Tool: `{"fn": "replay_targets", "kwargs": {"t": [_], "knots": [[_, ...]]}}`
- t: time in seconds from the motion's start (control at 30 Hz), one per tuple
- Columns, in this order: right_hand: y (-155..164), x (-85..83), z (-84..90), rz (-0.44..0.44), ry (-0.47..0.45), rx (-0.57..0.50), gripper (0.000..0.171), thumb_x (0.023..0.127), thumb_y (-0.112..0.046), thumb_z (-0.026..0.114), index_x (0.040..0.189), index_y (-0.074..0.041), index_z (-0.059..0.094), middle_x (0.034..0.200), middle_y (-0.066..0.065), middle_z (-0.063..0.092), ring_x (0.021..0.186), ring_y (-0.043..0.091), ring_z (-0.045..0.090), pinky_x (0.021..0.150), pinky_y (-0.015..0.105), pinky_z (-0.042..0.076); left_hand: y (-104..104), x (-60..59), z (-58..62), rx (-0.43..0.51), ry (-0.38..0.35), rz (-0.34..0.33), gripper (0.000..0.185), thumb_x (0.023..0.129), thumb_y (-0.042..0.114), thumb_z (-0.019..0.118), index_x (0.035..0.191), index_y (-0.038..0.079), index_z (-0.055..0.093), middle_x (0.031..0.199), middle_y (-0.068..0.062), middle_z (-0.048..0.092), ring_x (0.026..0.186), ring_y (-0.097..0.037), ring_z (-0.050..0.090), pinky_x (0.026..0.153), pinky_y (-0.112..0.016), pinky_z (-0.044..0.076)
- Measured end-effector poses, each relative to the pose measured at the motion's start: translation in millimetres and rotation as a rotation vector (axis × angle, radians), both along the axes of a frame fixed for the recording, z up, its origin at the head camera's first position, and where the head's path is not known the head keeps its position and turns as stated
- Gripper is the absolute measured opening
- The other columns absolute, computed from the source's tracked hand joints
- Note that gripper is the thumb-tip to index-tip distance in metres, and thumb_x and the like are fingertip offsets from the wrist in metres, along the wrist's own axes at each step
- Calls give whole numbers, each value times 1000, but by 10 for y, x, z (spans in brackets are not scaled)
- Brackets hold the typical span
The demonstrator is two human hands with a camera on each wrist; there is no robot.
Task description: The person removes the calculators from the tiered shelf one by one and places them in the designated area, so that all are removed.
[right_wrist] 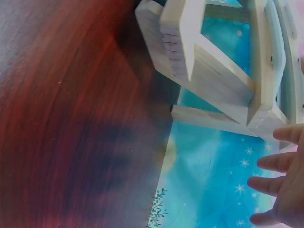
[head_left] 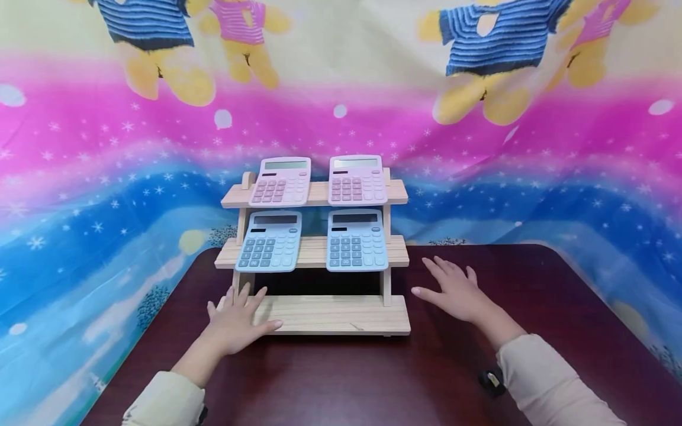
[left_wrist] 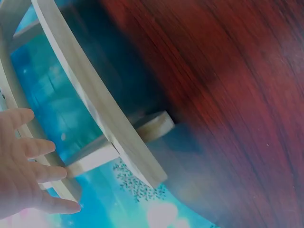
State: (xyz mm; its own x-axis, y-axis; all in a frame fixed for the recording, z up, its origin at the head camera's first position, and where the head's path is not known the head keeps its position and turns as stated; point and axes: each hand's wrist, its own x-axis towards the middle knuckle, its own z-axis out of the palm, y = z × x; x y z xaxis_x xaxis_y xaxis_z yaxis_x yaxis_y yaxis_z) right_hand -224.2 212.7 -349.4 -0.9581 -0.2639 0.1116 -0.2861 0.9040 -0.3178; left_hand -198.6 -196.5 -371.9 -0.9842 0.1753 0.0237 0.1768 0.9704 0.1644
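Observation:
A three-tier wooden stand (head_left: pixel 330 316) sits on the table. On its top tier lean a pink calculator (head_left: pixel 280 182) at left and another pink calculator (head_left: pixel 357 180) at right. The middle tier carries a blue calculator (head_left: pixel 269 242) at left and a second blue calculator (head_left: pixel 356 241) at right. My left hand (head_left: pixel 234 322), fingers spread, overlaps the left end of the bottom shelf in the head view and holds nothing. To the right of the stand, apart from it, my right hand (head_left: pixel 455 290) hovers over the table with fingers extended and nothing in it.
The dark red-brown table (head_left: pixel 341 378) extends in front of the stand and to both sides. Behind it hangs a printed cloth (head_left: pixel 341 130) with bears, snowflakes and pink and blue bands. A black band (head_left: pixel 492 381) is at the right sleeve's underside.

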Motion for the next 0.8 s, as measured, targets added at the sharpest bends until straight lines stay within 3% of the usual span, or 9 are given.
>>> {"fn": "replay_targets", "kwargs": {"t": [0.3,0.53,0.8], "knots": [[-46,-121,173,48,10,-187,76,85,-54,40,135,0,23,135,21,27,121,37,22,93,59,11,-137,4,32,77,-91,50,87,74,69,38,136,8,29,134,-29,20,118,-52,7,79,-74,0],[-121,-195,280,17,-66,-390,77,83,-57,38,138,-6,20,137,18,25,123,34,22,97,52,21,-231,-9,-6,94,-150,85,90,75,69,36,137,5,23,134,-31,17,116,-54,8,78,-75,4],[-258,-307,354,1,-70,-582,72,84,-55,40,137,-8,23,132,19,32,119,32,29,95,50,27,-353,-34,26,143,-188,102,92,77,68,35,137,0,17,132,-35,13,114,-56,11,76,-75,11]]}}
